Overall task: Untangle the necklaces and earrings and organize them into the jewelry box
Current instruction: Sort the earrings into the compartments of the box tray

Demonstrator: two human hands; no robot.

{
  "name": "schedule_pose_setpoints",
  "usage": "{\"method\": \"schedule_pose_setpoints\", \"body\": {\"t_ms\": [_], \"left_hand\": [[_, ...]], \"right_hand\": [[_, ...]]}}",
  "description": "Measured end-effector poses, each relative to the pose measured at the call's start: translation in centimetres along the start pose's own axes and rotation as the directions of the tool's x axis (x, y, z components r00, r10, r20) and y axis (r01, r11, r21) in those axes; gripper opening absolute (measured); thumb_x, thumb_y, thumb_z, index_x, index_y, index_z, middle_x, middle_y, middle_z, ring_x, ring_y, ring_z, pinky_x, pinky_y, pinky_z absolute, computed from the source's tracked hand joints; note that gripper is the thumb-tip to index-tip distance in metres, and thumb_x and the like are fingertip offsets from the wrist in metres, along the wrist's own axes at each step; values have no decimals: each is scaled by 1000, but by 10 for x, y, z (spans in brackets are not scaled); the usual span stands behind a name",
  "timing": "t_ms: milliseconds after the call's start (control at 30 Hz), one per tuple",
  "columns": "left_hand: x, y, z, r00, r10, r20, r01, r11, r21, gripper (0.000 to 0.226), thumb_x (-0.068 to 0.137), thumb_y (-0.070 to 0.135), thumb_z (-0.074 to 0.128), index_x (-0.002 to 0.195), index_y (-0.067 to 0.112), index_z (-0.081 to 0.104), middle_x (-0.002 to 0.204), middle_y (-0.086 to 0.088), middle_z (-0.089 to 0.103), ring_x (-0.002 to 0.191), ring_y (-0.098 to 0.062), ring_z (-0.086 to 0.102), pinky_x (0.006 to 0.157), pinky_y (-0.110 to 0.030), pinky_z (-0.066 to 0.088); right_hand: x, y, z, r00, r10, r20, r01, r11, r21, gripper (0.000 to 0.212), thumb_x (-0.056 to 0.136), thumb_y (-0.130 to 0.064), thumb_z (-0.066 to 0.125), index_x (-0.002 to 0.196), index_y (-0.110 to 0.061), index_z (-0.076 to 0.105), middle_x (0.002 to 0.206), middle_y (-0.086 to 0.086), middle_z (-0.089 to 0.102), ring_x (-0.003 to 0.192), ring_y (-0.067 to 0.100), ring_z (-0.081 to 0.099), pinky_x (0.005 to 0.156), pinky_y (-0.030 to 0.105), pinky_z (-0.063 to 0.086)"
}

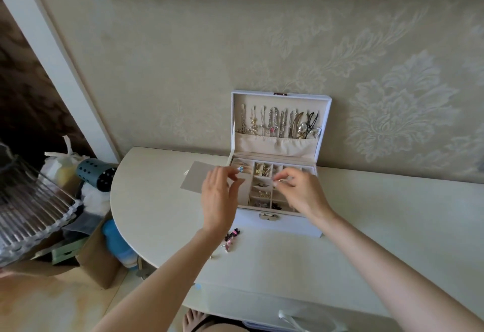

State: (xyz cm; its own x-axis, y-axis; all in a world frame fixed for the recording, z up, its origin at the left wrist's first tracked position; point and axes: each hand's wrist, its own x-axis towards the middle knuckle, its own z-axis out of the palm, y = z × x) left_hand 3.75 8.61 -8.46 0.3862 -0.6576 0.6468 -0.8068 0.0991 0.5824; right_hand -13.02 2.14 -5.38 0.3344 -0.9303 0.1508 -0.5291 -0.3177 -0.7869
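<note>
1. Hovering over the open box point(281, 224): both hands, above its tray of small compartments.
2. Left hand point(218, 196): fingers loosely bent, thumb apart from forefinger. Fingertips sit just beside a small blue piece point(240, 169) at the tray's far-left corner; cannot tell whether they hold it.
3. Right hand point(301, 191): thumb and forefinger pinched tight on a tiny piece point(279, 180) that glints, too small to name, over the tray's middle.
4. Necklaces point(275, 122) hang in a row inside the upright lid point(324, 111), ends tucked in its pocket.
5. Earrings point(231, 237), pink and black, lie loose on the table point(392, 213) just before the box's left front corner.
6. Grey card point(195, 178) lies left of the box.
</note>
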Motion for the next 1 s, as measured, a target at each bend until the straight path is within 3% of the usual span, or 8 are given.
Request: {"method": "schedule_pose_setpoints", "body": {"t_ms": [100,200,300,400,533,600,833,1000], "left_hand": [[-26,-17,-23,994,-75,-78,75,997,-11,14,82,6,68,90,9,57,81,2,54,69,-15,50,64,-21,39],[-44,-41,-39,984,-177,-8,177,982,58,14,80,8,70,85,11,57,79,5,55,69,-18,51,65,-28,40],[-53,-63,-49,964,-236,127,210,960,185,10,79,15,71,79,16,61,79,8,62,72,-20,53,68,-29,29],[-58,-71,-57,925,-289,245,238,947,216,11,80,20,71,76,21,61,77,12,63,75,-17,52,69,-27,25],[-63,-74,-64,874,-264,407,210,962,172,20,75,40,70,69,41,51,77,21,58,78,-7,48,71,-15,27],[-66,-76,-65,859,-263,440,210,963,167,17,66,53,61,64,43,48,76,21,56,78,0,44,73,-13,27],[-72,-78,-64,816,-302,493,180,943,280,29,67,43,75,69,42,47,78,23,51,84,-6,43,76,-10,25],[-71,-74,-63,827,-309,470,160,930,330,21,74,39,72,78,33,52,85,17,47,92,-12,44,74,-24,22]], "right_hand": [[-25,-14,19,971,-131,202,129,991,20,7,86,-22,63,91,-22,67,44,-17,56,38,5,47,50,24,40],[-42,-23,41,899,-195,393,247,965,-88,13,89,-22,59,97,-22,69,44,-22,53,40,3,48,63,23,46],[-49,-25,64,857,-196,476,335,915,-225,20,92,-28,53,105,-26,68,78,-7,72,66,6,60,75,23,44],[-46,-22,83,861,-174,479,338,899,-280,26,94,-30,48,115,-28,64,98,-1,73,95,19,64,78,26,44],[-40,-25,98,859,-182,478,371,866,-336,29,96,-26,44,120,-27,60,114,3,68,106,24,60,83,30,45],[-37,-27,101,863,-197,465,393,841,-372,27,94,-23,44,114,-25,63,113,3,68,104,26,61,79,30,44],[-34,-25,105,877,-180,446,369,847,-383,19,89,-21,50,98,-21,67,102,3,70,96,26,62,76,31,44],[-36,-21,101,905,-171,390,312,891,-331,15,90,-22,51,96,-19,65,92,1,71,90,23,63,73,29,43]]}}
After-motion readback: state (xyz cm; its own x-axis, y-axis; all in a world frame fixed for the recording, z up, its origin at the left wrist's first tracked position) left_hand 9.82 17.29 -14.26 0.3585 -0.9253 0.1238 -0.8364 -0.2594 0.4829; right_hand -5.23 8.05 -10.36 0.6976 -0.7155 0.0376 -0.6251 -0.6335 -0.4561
